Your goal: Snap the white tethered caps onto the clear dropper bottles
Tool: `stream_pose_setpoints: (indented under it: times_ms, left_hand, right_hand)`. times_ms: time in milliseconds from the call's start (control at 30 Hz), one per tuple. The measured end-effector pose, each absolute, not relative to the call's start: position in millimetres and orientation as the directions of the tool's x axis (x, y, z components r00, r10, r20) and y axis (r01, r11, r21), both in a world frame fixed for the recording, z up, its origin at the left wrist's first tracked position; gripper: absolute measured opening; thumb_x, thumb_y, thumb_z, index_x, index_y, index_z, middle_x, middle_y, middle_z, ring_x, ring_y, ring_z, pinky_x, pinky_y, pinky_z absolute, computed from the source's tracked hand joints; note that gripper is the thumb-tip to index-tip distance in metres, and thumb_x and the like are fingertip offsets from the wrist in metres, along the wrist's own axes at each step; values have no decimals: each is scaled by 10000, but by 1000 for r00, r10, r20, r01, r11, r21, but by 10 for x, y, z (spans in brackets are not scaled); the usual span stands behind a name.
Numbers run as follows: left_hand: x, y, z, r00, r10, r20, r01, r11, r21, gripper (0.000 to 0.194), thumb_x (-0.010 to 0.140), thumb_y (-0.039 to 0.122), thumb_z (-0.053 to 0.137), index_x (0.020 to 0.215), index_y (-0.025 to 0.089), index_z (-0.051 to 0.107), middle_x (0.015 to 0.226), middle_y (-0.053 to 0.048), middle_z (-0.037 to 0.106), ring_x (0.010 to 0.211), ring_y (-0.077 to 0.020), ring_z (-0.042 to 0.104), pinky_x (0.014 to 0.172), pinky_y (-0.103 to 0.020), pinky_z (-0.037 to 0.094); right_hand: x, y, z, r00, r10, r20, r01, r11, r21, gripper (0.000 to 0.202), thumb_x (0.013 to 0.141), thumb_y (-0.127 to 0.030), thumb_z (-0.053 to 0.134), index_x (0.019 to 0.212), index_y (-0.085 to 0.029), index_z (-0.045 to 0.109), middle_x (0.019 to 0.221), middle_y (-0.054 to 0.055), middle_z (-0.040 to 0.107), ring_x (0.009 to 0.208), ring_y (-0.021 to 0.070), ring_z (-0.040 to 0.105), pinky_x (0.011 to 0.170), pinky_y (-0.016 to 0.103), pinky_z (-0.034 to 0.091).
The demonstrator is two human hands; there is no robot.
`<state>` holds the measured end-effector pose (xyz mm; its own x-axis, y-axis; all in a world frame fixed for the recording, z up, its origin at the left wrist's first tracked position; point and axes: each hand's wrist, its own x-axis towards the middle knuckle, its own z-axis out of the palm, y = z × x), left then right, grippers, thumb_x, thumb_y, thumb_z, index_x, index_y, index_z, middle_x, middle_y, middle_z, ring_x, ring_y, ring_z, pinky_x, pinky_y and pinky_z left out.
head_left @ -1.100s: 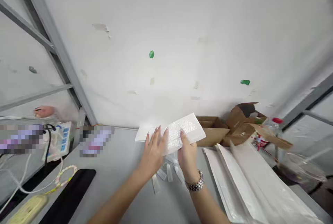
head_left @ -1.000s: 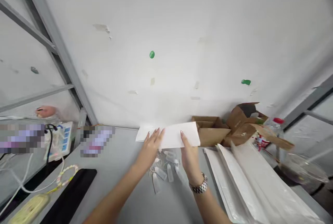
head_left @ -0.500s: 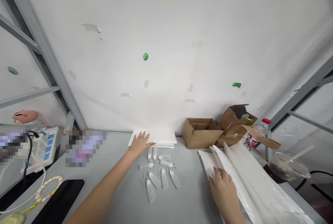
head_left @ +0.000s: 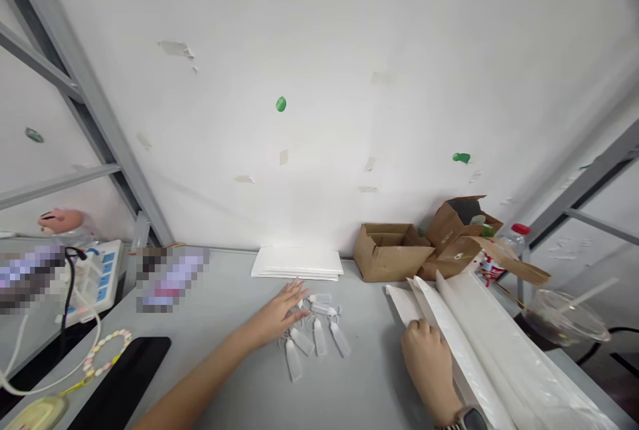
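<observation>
My left hand (head_left: 283,310) hovers over or touches the left side of a group of small translucent plastic squeeze bottles (head_left: 319,337); its fingers are spread and cover some of them. The bottles lie loosely on the grey table, with looped caps at their necks. Behind them, against the wall, is a flat stack of white envelopes (head_left: 297,262), apart from the hand. On the right, my right hand (head_left: 426,357) is curled closed at the near-left edge of some long white plastic packaging (head_left: 492,343). Its fingertips are hidden, so anything inside them cannot be seen.
An open cardboard box (head_left: 393,260) and a brown paper bag (head_left: 454,250) stand at the back right, near a red-capped bottle (head_left: 516,237) and a plastic cup (head_left: 562,317). At left lie a black slab (head_left: 122,383), a beaded strap (head_left: 107,353) and a power strip (head_left: 97,277).
My left hand has come off the white envelope stack and moved toward me, over the bottles. The fingers of my right hand have curled in more. The view has shifted slightly.
</observation>
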<state>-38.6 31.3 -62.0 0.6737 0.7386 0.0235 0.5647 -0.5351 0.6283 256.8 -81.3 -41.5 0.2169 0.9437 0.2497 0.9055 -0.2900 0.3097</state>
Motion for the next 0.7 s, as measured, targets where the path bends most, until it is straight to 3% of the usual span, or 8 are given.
stream_pose_setpoints:
  times_ms: [167, 233, 333, 433, 500, 600, 700]
  left_hand:
    - [-349, 226, -434, 555, 831, 39, 501, -371, 782, 568, 827, 540, 419, 1329, 279, 370, 1478, -27, 216, 1362, -243, 125, 1099, -448, 145]
    - [-278, 169, -352, 502, 863, 56, 382, -279, 881, 551, 812, 542, 448, 1293, 274, 431, 1456, -36, 286, 1345, -240, 205, 1094, -421, 183]
    - [-98, 40, -272, 485, 874, -34, 96, -15, 995, 612, 747, 566, 534, 1255, 231, 475, 1383, -91, 414, 1281, -246, 353, 1065, -389, 264]
    - [124, -111, -220, 563, 808, -172, -144, 301, 943, 712, 656, 511, 675, 1262, 215, 445, 1331, -134, 473, 1195, -253, 469, 1026, -384, 327]
    - [244, -188, -183, 621, 763, -181, -256, 415, 873, 627, 658, 429, 713, 1198, 190, 502, 1264, -139, 540, 1141, -257, 521, 989, -382, 372]
    - [305, -229, -130, 609, 773, -176, -349, 461, 816, 486, 656, 349, 735, 1063, 128, 586, 1108, -147, 645, 1031, -271, 595, 902, -376, 445]
    - [203, -189, -96, 491, 849, -197, -390, 416, 822, 427, 639, 308, 753, 993, 116, 613, 1010, -129, 689, 962, -262, 629, 842, -346, 478]
  right_hand:
    - [2634, -733, -268, 284, 936, 206, 946, -309, 101, 268, 761, 33, 379, 702, -122, 590, 736, 127, 640, 620, 212, 646, 500, 262, 434]
    - [2633, -728, -173, 294, 927, 232, 955, -276, -107, 224, 793, -62, 399, 701, -149, 584, 752, 109, 653, 634, 203, 644, 541, 270, 450]
    - [2569, -731, 2, 294, 931, 216, 832, -138, -537, 188, 797, -272, 455, 722, -178, 600, 746, 76, 671, 667, 198, 632, 614, 281, 472]
    - [2407, -712, 148, 244, 964, 108, 547, -45, -836, 253, 729, -409, 538, 698, -172, 625, 687, 54, 663, 601, 183, 596, 579, 280, 473]
    - [2258, -685, 189, 194, 980, 54, 355, -19, -935, 293, 686, -452, 592, 692, -162, 638, 663, 46, 655, 587, 176, 583, 557, 276, 468]
    - [2055, -647, 159, 202, 977, 63, 176, 27, -984, 314, 675, -468, 628, 729, -160, 649, 702, 53, 661, 661, 193, 599, 605, 288, 479]
    - [1978, -643, 79, 313, 924, 219, 211, 157, -965, 348, 779, -490, 511, 684, -175, 625, 746, 68, 652, 744, 202, 601, 684, 305, 476]
